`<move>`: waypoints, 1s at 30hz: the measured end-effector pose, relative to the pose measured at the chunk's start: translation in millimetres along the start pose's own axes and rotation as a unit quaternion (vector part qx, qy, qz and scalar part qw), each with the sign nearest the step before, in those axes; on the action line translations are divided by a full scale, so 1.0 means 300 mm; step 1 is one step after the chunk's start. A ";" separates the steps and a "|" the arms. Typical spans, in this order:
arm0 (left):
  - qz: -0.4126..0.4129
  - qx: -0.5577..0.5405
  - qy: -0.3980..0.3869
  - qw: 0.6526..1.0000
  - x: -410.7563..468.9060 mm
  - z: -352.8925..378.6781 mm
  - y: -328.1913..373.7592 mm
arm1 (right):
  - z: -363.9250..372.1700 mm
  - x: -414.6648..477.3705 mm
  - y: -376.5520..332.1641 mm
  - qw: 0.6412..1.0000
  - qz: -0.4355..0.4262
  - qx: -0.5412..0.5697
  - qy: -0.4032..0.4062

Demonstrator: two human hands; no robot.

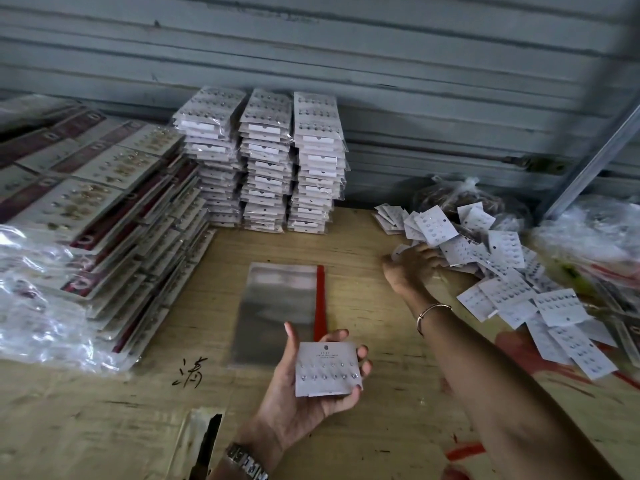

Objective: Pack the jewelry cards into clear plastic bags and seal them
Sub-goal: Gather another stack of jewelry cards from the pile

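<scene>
Closest is my left hand (pixel 296 400), holding one jewelry card (pixel 327 370). My right hand (pixel 412 268) is on the card pile (pixel 502 271); I cannot tell if it grips.

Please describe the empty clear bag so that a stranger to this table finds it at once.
Find the three tall stacks of bagged cards against the grey wall. On the table before them a clear bag lies flat, just beyond the left hand. Unlike its neighbours it is empty, with a red strip along its right edge.
</scene>
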State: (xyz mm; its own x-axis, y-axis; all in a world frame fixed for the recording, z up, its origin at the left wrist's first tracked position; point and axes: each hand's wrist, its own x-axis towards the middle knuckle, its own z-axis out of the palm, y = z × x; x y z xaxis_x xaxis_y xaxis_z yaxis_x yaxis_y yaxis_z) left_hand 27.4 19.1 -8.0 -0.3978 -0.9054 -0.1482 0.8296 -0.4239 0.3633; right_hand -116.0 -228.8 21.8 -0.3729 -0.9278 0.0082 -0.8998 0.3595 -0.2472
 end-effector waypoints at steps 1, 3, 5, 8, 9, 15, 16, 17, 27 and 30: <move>-0.002 -0.002 -0.007 1.000 0.002 -0.003 -0.001 | -0.003 -0.003 0.006 1.000 -0.012 0.000 0.000; -0.008 -0.003 -0.021 1.000 0.006 -0.006 -0.003 | -0.015 -0.014 0.030 0.999 -0.045 -0.001 0.005; -0.013 -0.010 -0.034 0.999 0.008 -0.009 -0.003 | -0.031 -0.030 0.059 0.996 -0.091 0.018 0.009; -0.017 -0.026 -0.038 0.999 0.013 -0.013 -0.003 | -0.064 -0.091 0.096 0.976 -0.168 0.136 -0.029; -0.016 -0.026 -0.035 0.999 0.016 -0.014 -0.003 | -0.080 -0.126 0.108 0.958 -0.187 0.210 -0.062; -0.015 -0.014 -0.019 1.000 0.027 -0.015 -0.004 | -0.181 -0.389 0.219 0.798 -0.336 0.429 -0.256; -0.015 -0.003 -0.018 1.000 0.027 -0.019 -0.005 | -0.194 -0.424 0.240 0.784 -0.360 0.423 -0.277; -0.013 0.010 -0.016 1.000 0.025 -0.022 -0.006 | -0.205 -0.455 0.261 0.776 -0.381 0.408 -0.295; 0.002 0.060 0.002 0.998 0.016 -0.020 -0.009 | -0.225 -0.578 0.360 0.794 -0.470 0.236 -0.305; -0.004 0.066 0.001 0.998 0.015 -0.017 -0.009 | -0.229 -0.591 0.355 0.796 -0.470 0.230 -0.304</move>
State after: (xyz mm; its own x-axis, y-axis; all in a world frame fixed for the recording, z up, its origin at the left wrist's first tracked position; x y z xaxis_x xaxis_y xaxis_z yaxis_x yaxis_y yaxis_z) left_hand 25.4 16.1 -14.3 -0.4030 -0.9024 -0.1526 0.7675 -0.4241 0.4807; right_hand -161.1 -19.1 60.6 0.7216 -0.6914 -0.0366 -0.4850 -0.4671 -0.7394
